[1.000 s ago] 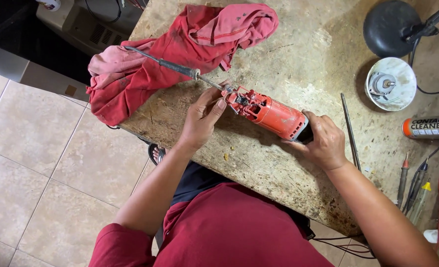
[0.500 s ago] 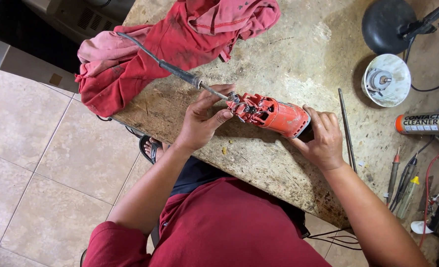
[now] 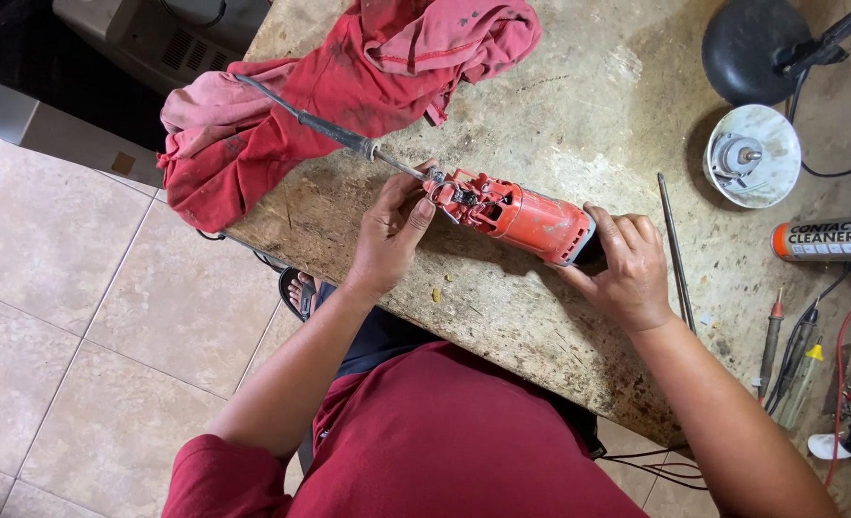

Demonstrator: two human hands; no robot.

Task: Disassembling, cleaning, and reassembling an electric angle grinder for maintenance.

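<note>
The orange power-tool housing [image 3: 526, 216] lay along ten to four o'clock; the left hand [image 3: 387, 235] pinched its open end, the right hand [image 3: 627, 269] gripped its rear.

At the frame's centre lies a red-orange plastic power-tool housing [image 3: 521, 215] with black inner parts. At upper left, a crumpled cloth [image 3: 329, 105] in red and faded pink. The worn stone worktop [image 3: 559, 105] is mottled beige-brown. At right, a white round dish [image 3: 753, 156].

Red rag [image 3: 349, 86], spray can [image 3: 828, 239], thin rod [image 3: 676, 251].
</note>
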